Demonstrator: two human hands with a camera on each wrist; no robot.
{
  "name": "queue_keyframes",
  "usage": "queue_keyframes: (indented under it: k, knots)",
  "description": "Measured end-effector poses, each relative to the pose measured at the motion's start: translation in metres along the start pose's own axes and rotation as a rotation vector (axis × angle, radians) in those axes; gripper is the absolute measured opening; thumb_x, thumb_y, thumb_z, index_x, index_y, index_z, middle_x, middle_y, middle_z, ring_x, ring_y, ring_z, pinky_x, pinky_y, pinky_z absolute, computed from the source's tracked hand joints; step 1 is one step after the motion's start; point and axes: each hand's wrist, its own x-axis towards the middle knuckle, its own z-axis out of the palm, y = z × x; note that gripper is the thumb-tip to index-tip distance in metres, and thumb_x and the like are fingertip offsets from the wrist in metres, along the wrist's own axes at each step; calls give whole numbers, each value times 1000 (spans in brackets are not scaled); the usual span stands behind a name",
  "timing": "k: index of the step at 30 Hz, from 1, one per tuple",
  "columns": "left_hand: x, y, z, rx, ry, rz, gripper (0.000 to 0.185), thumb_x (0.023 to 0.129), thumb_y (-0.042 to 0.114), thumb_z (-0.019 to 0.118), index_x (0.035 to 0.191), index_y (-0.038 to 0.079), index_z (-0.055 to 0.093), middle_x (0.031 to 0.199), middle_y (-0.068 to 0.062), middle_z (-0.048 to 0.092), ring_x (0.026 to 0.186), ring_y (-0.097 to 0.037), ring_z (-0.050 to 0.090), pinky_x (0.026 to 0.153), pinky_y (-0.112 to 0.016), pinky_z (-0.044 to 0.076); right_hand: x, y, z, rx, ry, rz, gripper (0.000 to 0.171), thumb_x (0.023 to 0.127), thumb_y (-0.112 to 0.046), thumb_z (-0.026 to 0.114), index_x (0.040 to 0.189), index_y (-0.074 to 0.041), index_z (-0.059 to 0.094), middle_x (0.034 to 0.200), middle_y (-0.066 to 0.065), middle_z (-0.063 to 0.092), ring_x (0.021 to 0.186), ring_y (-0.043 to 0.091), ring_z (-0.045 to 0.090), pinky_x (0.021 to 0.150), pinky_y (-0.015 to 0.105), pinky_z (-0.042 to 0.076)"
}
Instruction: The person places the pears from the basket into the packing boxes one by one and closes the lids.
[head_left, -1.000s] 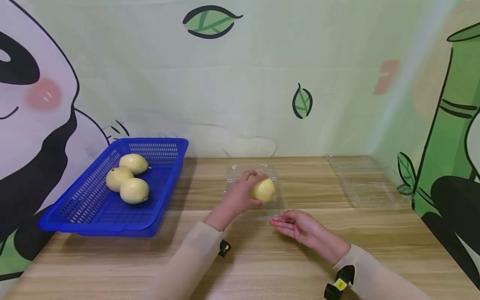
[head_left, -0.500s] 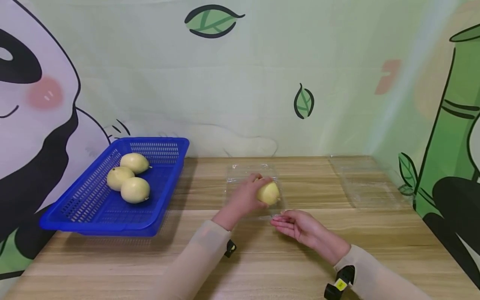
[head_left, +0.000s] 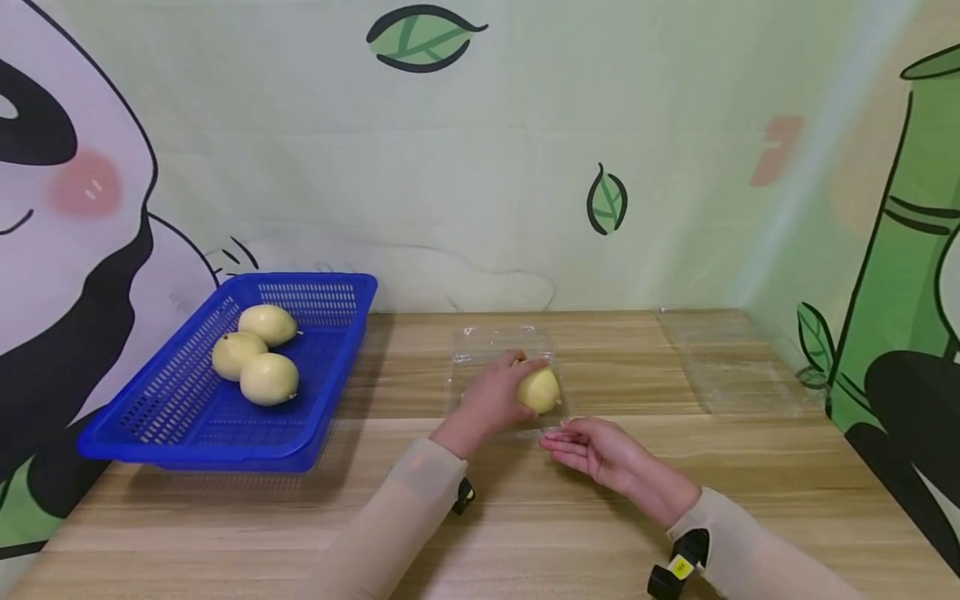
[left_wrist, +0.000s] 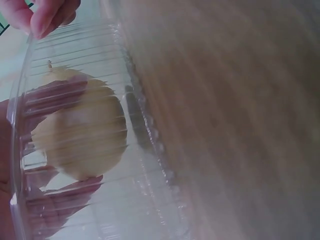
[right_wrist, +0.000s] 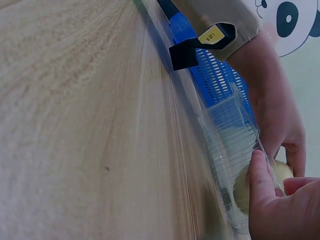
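Observation:
A pale yellow pear (head_left: 542, 391) is gripped by my left hand (head_left: 489, 398), fingers and thumb around its sides. Seen through the ribbed wall of a clear plastic box (left_wrist: 145, 200), the pear (left_wrist: 85, 132) sits low inside, stem toward the right hand. My right hand (head_left: 603, 457) pinches the rim at the box's near right corner, thumb on the outside in the right wrist view. Part of the pear is covered by the left hand in the head view.
To the left stands a blue plastic basket (head_left: 202, 446) holding 3 more pears (head_left: 268, 380). Another clear plastic container (head_left: 742, 367) lies at the back right of the wooden table (head_left: 570, 542). A printed cloth (head_left: 480, 167) hangs behind.
My left hand has carried the pear slightly right and down inside the clear box. The right hand has kept its pinch on the rim at the same spot.

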Motion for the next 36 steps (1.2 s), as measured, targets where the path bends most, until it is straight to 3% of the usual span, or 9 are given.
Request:
queue_keyframes:
  k: [20,32,36]
  knots:
    - [2,3,5,58,-22,7,78,77,19,90,147,22,57,145,-16,55,122,-38,63,97,-51,57,1,-1,1,-6,10,3,22,107,-6,36,113,4,54,91,2,73,89,7,74,86,19,61]
    - [2,5,3,32,-56,5,80,77,14,89,149,19,54,143,-16,56,120,-37,65,99,-50,57,1,-1,2,-8,2,0,23,107,-5,35,110,3,56,90,1,73,89,7,74,85,19,61]
    - [2,6,2,32,-78,-8,83,77,16,89,151,20,51,148,-19,54,126,-39,63,104,-52,55,1,0,2,-4,4,0,24,107,-5,35,108,2,57,90,1,73,88,7,74,85,19,61]
